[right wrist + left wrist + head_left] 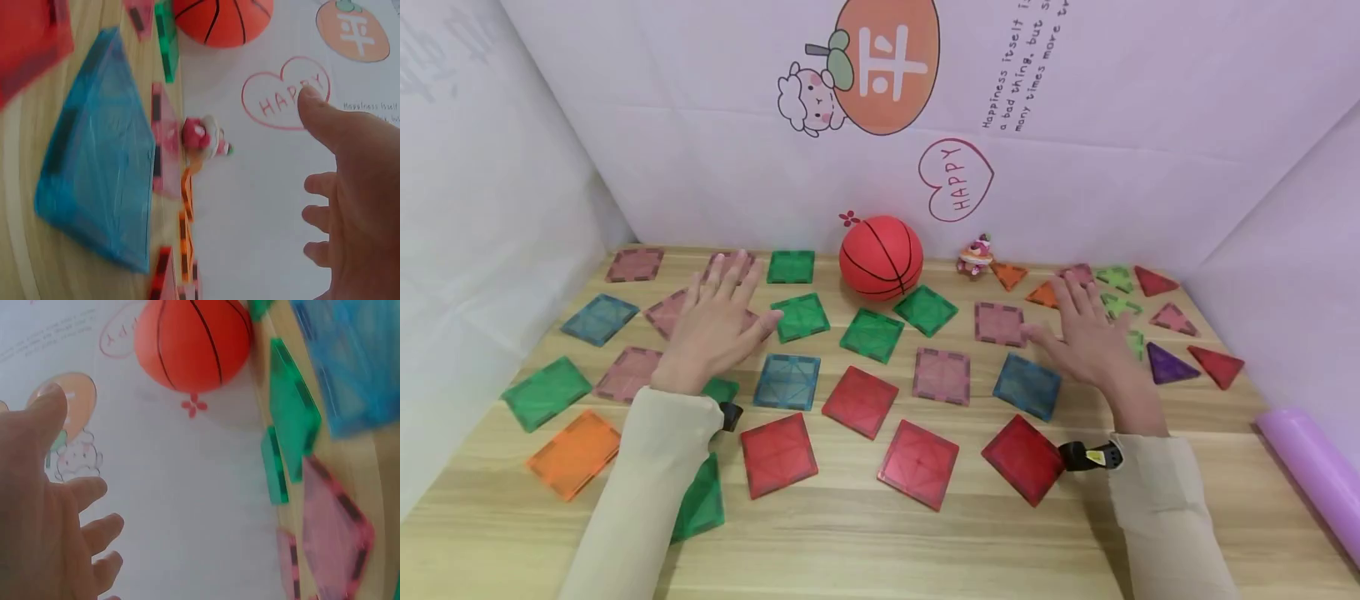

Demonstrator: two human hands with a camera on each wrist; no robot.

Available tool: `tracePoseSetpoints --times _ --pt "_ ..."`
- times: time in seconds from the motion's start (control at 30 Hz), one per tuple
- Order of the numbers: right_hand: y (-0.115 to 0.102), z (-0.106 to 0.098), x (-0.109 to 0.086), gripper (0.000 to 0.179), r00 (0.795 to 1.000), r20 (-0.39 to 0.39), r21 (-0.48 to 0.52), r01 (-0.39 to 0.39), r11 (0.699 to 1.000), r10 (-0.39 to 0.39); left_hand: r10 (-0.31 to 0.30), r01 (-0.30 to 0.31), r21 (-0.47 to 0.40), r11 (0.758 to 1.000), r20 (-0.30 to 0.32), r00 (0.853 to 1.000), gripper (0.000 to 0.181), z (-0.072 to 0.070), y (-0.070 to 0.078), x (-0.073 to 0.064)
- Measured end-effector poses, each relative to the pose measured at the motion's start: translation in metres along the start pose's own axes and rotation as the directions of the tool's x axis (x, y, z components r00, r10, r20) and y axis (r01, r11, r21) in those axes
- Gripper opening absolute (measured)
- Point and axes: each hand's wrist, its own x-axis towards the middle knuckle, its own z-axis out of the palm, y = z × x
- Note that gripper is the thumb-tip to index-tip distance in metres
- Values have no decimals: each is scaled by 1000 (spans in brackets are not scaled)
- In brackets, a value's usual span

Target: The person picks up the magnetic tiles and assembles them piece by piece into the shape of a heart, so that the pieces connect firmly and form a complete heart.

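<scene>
My left hand [711, 329], fingers spread and holding nothing, is held over pink square tiles [666, 312] on the left, partly covering them. The right hand [1086, 333] is likewise spread above the tiles at the right, near an orange triangle tile [1043, 294] and light green tiles [1120, 307]. Both wrist views show the hands raised off the table with nothing in them. Between the hands lie green square tiles [872, 335], red square tiles [860, 402], a blue square tile [787, 382] and a pink square tile [942, 376]. Another blue square tile [1027, 387] lies near the right wrist.
A red toy basketball [882, 257] stands at the back beside a small pink figurine [976, 256]. A purple triangle tile [1171, 364] lies at right, an orange square tile [575, 454] at left. A lilac roll [1311, 475] lies along the right edge. Printed white sheets surround the table.
</scene>
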Motion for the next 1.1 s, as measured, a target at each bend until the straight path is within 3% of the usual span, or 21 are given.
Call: tracePoseSetpoints --times 0.2,0.43,0.57,0.77,0.9,1.1 --pt "-18 2 2 82 995 83 104 42 994 -51 36 -33 -28 999 80 996 80 3 16 3" --pt "-38 9 0 81 987 111 100 102 990 -113 130 -118 -78 990 167 977 81 14 45 9" --pt "-54 17 -7 77 976 139 106 157 982 -170 181 -155 -123 980 243 953 81 16 59 6" --pt "-83 31 -24 80 953 213 161 182 970 -214 232 -145 -248 958 371 899 73 24 83 -4" --pt "-99 39 -34 91 936 286 184 156 970 -204 242 -156 -232 960 412 879 68 31 98 -12" --pt "-115 54 -43 108 908 381 152 126 980 -176 195 -118 -181 976 504 841 66 42 114 -24"
